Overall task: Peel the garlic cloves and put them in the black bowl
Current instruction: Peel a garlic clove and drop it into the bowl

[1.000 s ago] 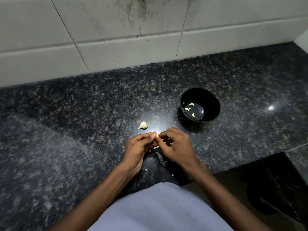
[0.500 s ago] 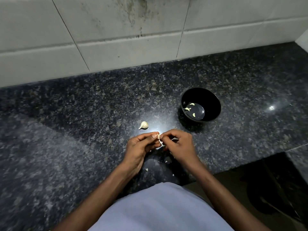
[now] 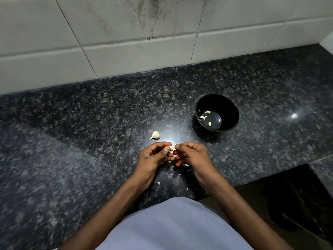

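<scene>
Head view shows both hands meeting at centre frame, low over the desk [image 3: 72, 159]: the left hand [image 3: 153, 157] pinches a clove [image 3: 172, 147] between thumb and fingers, likely to steady it, while the right hand [image 3: 192, 156] nips its skin at the tip to strip it. Skin scraps [image 3: 186, 165] lie right under the hands, where they fall. An unpeeled piece of garlic [image 3: 155, 135] waits just above, within reach. At right centre sits the bowl [image 3: 232, 112], holding three peeled cloves [image 3: 207, 117], near enough for a short drop.
</scene>
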